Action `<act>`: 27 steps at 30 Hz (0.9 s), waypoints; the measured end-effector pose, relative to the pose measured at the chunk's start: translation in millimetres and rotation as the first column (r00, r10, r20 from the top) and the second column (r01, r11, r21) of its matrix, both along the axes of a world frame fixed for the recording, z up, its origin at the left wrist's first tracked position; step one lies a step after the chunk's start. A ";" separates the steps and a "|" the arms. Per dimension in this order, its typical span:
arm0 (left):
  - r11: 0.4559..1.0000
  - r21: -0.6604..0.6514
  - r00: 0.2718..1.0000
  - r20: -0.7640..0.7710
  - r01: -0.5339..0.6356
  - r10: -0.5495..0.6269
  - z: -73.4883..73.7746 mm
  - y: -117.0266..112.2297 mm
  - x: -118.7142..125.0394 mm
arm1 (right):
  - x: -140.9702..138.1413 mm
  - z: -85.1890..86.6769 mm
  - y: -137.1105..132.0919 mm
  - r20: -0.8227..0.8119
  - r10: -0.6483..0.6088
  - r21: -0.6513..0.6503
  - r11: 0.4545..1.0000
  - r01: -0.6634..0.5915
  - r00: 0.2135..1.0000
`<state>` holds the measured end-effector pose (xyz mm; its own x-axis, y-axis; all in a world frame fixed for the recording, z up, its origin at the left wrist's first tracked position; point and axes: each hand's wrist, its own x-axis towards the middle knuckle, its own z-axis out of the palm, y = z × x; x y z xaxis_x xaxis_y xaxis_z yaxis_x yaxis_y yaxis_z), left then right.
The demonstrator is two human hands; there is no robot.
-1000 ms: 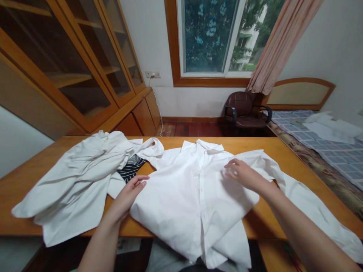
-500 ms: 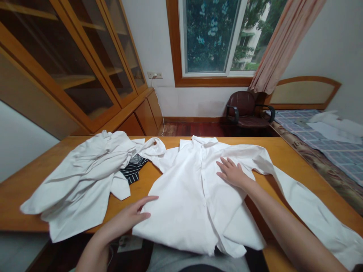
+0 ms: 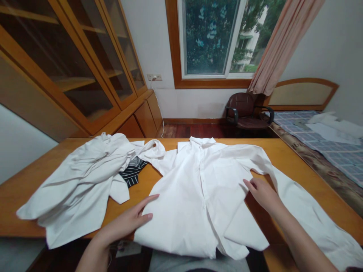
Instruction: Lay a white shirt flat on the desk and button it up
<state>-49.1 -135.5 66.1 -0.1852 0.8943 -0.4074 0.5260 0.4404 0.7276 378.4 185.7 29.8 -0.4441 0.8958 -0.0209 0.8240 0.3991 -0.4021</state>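
A white button-up shirt (image 3: 198, 192) lies front up on the wooden table (image 3: 34, 181), collar toward the window, hem hanging over the near edge. My left hand (image 3: 130, 221) rests flat and open at the shirt's lower left edge. My right hand (image 3: 262, 192) lies open on the shirt's right side, near the armpit. The shirt's right sleeve (image 3: 309, 215) stretches toward the table's near right corner.
A crumpled pile of white garments (image 3: 79, 177) covers the table's left part, with a black striped cloth (image 3: 132, 172) under it. Behind stand a glass-door cabinet (image 3: 70, 68), a window, a brown armchair (image 3: 245, 111) and a bed (image 3: 326, 147) at right.
My right hand slid from the shirt's chest rightward and down to its side edge. My left hand moved down from the shirt's left shoulder to its lower left edge. The shirt lies flatter.
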 end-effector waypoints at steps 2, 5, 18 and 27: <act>1.000 -0.004 1.000 0.002 0.008 -0.008 -2.0 1.7 -0.3 | 12.2 4.3 -11.1 -0.025 -0.003 -0.275 0.961 -0.004 1.000; 1.000 0.024 1.000 -0.012 0.001 -0.001 -3.1 6.4 0.0 | 14.0 12.2 -33.1 -0.212 -0.017 -0.564 0.819 -0.108 0.977; 0.953 0.239 0.981 -0.012 -0.185 0.193 3.7 23.3 1.9 | -14.1 41.8 -76.3 -0.588 -0.243 -0.720 0.592 -0.362 0.772; 0.997 0.043 0.995 -0.078 -0.063 0.066 43.7 -11.7 -13.9 | 40.1 88.8 -77.5 -0.572 -0.034 -0.734 0.467 -0.493 0.819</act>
